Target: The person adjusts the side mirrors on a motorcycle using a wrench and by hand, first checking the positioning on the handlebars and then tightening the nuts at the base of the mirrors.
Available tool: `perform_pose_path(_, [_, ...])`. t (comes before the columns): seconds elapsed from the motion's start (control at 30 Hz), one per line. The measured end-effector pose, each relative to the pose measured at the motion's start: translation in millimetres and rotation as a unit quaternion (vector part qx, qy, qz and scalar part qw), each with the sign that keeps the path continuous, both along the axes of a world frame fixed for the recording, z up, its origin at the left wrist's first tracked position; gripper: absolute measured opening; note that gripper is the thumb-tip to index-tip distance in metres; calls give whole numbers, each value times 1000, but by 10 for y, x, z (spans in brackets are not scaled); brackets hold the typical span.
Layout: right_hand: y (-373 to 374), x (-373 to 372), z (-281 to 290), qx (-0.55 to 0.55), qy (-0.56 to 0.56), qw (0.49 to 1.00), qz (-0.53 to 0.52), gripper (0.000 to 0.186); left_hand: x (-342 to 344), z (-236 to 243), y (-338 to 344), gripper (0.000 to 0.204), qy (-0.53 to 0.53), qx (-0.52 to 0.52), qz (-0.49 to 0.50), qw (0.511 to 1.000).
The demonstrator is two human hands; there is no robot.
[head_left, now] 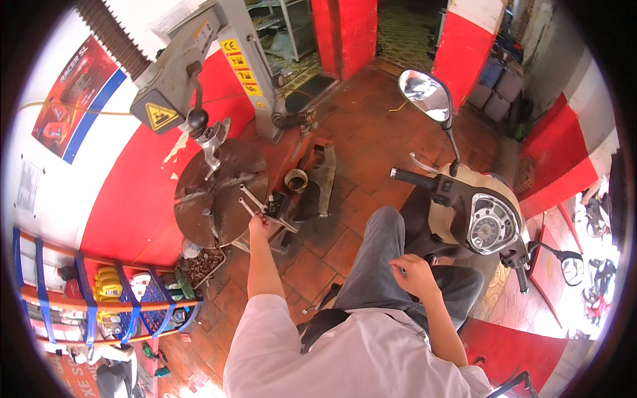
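My left hand (259, 226) reaches out over the edge of a round metal turntable (229, 215) on a tyre-changing machine. Its fingers are closed around the lower end of a slim silver wrench (245, 205). Right beside it lies a second silver wrench (252, 198), and a metal bar (282, 223) slants off to the right of the fingers. Above my lap, close to my knee, my right hand (416, 276) is held with curled fingers. Something small and dark may be at its fingertips, too small to name.
A scooter (458, 212) with a round mirror (424, 95) stands close on my right. The machine's column (249, 79) rises ahead-left. A round can (296, 180) sits beside the turntable. At left, a rack with blue straps (89, 298) holds bottles; a parts tray (202, 266) is nearby.
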State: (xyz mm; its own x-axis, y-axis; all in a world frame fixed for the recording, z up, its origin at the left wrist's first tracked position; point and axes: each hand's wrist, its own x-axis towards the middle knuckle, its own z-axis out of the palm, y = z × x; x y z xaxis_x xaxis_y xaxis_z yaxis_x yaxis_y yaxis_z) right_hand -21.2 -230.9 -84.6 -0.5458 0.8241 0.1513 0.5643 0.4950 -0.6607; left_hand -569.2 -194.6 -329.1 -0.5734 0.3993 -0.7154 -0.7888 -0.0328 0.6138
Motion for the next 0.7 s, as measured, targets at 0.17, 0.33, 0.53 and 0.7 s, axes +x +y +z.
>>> perform_pose_path(0.17, [7, 186, 113, -38, 2, 998, -41, 12, -159, -439, 58, 23, 61, -68, -59, 994])
perform_pose_path(0.33, [133, 331, 351, -38, 67, 996, -36, 15, -653, -587, -303, 34, 85, -9, 12, 996])
perform_pose_path(0.53, [202, 470, 1227, -24, 101, 993, -57, 13, 260, 124, -308, 56, 127, -195, 15, 972])
perform_pose_path(0.7, [115, 795, 2456, 266, 375, 887, 32, 24, 1870, 1872, 72, 34, 274, 140, -197, 931])
